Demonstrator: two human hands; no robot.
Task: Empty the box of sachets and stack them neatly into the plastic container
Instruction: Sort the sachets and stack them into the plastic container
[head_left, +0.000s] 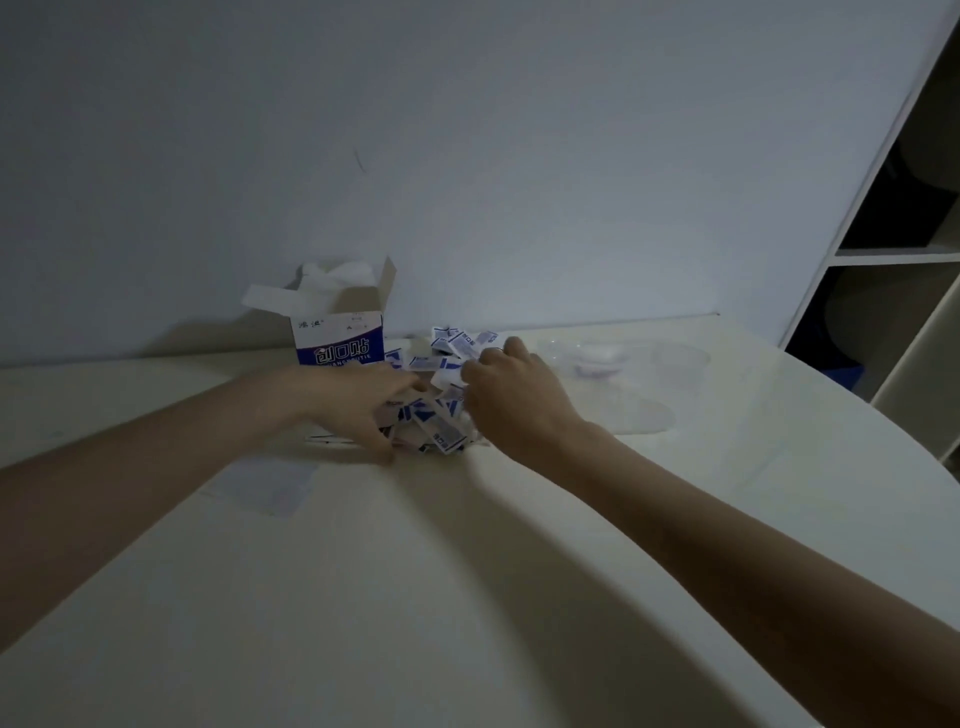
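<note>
Dimly lit, our two bare arms reach across a pale table (467, 597) toward a loose heap of blue-and-white sachets (441, 395) lying near the wall. Our left hand (363, 402) rests on the left edge of the pile, fingers spread and touching the sachets; we cannot tell whether any is pinched. Our right hand (511, 395) lies on the right side of the heap, fingers curled among the packets, though what they hold is hidden from us. Just behind the left hand stands the opened box (340, 332), upright, flaps raised, white paper poking from its top. Right of the pile sits the clear plastic container (623, 364), apart from both hands. A white shelf unit (893, 249) stands at far right.
</note>
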